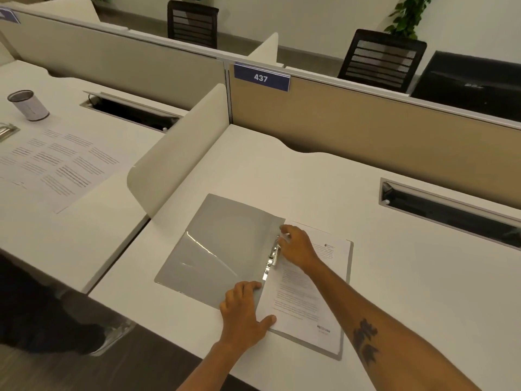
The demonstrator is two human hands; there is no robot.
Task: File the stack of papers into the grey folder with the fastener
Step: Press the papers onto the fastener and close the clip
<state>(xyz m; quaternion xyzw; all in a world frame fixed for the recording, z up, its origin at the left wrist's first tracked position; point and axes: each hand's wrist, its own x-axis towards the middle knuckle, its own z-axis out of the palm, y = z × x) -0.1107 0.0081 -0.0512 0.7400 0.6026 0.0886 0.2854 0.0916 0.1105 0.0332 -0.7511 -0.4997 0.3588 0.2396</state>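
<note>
1. We see the grey folder (pixel 225 249) lying open on the white desk (pixel 408 292), near the desk's near edge, its cover flap spread flat to the left.
2. The stack of papers (pixel 304 294) lies on the folder's right half, printed side up, its left edge along the spine.
3. The metal fastener (pixel 272 258) runs along the spine, at the left edge of the papers.
4. Our right hand (pixel 298 251) reaches in from the lower right, forearm extended and wrist slightly bent. Its fingers are curled down onto the far end of the fastener; we cannot tell whether they pinch it or only press on it.
5. Our left hand (pixel 244 311) comes in from the near edge and lies palm down at the near end of the spine. Its fingers are spread flat on the grey cover, and the thumb rests on the near left corner of the papers. It presses down without gripping anything.
6. The two hands are apart, one at each end of the fastener.
7. On the neighbouring desk to the left, beyond a low divider (pixel 180 156), lie printed sheets (pixel 56 165) and a cylindrical tin (pixel 28 105).
</note>
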